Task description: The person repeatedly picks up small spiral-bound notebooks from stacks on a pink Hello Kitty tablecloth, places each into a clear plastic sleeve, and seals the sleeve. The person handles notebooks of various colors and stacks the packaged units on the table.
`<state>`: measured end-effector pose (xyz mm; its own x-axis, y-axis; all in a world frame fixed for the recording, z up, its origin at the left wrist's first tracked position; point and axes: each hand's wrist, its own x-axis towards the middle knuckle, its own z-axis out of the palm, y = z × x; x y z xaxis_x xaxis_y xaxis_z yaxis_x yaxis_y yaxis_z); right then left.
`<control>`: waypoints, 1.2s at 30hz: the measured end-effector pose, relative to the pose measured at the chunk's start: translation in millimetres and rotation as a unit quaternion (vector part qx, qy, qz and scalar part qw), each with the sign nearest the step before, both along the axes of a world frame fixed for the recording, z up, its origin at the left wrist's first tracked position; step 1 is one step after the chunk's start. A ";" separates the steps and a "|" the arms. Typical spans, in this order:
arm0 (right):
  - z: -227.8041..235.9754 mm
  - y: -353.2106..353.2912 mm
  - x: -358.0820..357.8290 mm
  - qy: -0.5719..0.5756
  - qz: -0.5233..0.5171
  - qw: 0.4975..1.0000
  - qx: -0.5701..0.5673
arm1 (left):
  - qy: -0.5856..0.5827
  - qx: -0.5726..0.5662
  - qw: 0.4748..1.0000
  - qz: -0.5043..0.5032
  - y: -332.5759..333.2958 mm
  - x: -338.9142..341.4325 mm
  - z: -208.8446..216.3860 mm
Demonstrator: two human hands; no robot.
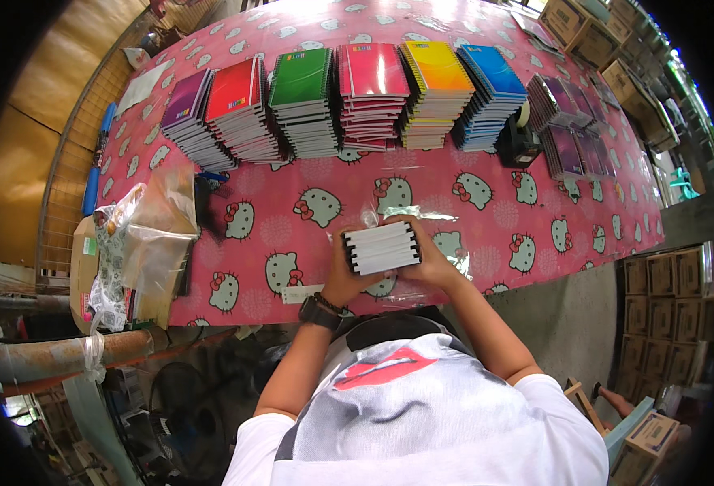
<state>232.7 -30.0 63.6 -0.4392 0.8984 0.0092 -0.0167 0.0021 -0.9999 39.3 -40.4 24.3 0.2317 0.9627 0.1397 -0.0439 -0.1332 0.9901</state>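
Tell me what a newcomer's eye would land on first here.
Most likely the row of bright notebook stacks, running purple, red, green, pink, yellow and blue from left to right across the upper part of the view. Next comes the pink tablecloth under them, printed with cartoon cat faces. Nearer the wearer, the left hand and right hand hold a white-paged bundle with black along both sides.

The held stack (383, 249) shows matt paper edges; the notebook covers (302, 79) are smooth and glossy. The table cover (272, 231) has a shiny plastic finish. The pipe (49, 357), dimly seen, seems rough metal.
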 end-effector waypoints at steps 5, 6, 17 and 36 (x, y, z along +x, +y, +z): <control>-26.6 2.0 -0.7 -0.053 -0.030 0.997 0.054 | -0.002 -0.007 1.000 -0.031 5.6 -3.5 -5.8; -25.1 1.5 1.3 -0.053 -0.034 0.998 -0.012 | -0.001 -0.018 0.999 -0.033 8.9 -6.1 -10.6; -43.0 18.0 86.6 -0.469 -0.320 0.802 0.188 | -0.002 -0.235 0.971 0.039 47.1 13.5 26.3; -0.2 -16.6 -33.0 -0.443 -0.138 0.859 0.217 | 0.139 -0.158 0.971 0.116 37.4 20.2 -16.0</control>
<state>199.6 -46.7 63.4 -0.2184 0.9655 0.1418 0.8110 0.2604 -0.5239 59.5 -3.0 8.2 -0.0097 0.9781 -0.2081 0.2263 0.2048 0.9523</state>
